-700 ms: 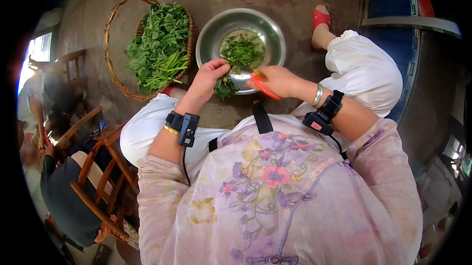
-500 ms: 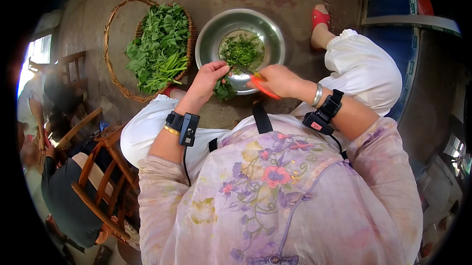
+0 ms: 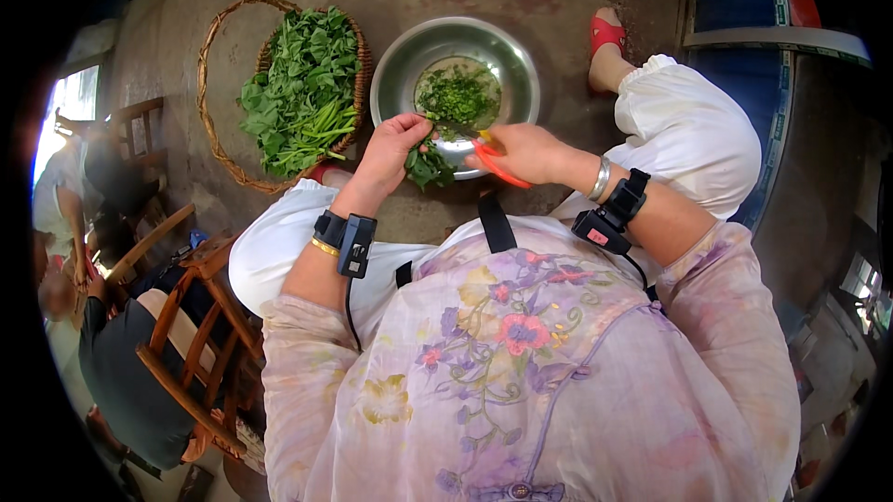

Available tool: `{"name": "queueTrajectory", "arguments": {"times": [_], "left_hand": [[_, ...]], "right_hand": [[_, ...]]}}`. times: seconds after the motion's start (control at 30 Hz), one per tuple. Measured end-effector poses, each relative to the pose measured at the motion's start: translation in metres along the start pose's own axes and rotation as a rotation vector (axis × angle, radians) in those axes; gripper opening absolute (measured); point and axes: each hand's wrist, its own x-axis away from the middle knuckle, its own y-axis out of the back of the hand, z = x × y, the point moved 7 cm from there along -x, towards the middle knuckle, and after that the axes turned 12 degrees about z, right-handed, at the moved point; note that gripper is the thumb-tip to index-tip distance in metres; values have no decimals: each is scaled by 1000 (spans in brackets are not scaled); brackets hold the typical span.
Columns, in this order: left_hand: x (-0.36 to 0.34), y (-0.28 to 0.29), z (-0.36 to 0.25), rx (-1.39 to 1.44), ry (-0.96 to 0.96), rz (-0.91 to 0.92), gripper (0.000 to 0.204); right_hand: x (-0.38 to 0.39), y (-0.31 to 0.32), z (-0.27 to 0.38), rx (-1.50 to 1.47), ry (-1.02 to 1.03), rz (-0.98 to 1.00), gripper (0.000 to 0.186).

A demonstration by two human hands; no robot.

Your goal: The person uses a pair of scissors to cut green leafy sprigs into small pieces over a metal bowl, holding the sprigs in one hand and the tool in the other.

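Note:
Over the near rim of a steel basin [image 3: 391, 65], my left hand [image 3: 395, 150] pinches a bunch of leafy greens [image 3: 429, 168], its leaves hanging below the fingers. My right hand [image 3: 526, 154] is wrapped round scissors [image 3: 502, 167] with orange handles. Their blades point left at the top of the bunch, close to my left fingertips; whether they are parted I cannot make out. Chopped green pieces [image 3: 460, 93] lie in the bottom of the basin, under both hands.
Left of the basin, a wicker basket [image 3: 365, 63] with a tall looped handle holds a heap of leafy stems [image 3: 302, 83]. Wooden chairs [image 3: 191, 344] and a seated person in dark clothing [image 3: 130, 381] are at the left. A blue panel [image 3: 735, 0] stands at the right.
The scissors have shifted slightly and the hanging leaves have swung a little to the right. Both hands stay almost where they were.

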Motion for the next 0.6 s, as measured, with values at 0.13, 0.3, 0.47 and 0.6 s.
{"name": "queueTrajectory", "arguments": {"times": [0.13,0.3,0.47,0.6], "left_hand": [[1,-3,1,-60,48,-28,10],[0,-3,4,-35,75,-19,10],[-1,1,6,76,28,-20,12],[3,-2,4,130,33,-67,12]], "right_hand": [[3,1,2,53,1,-27,58],[8,5,5,81,-20,-41,54],[11,10,9,86,10,-118,62],[13,12,12,79,8,-117,62]]}}
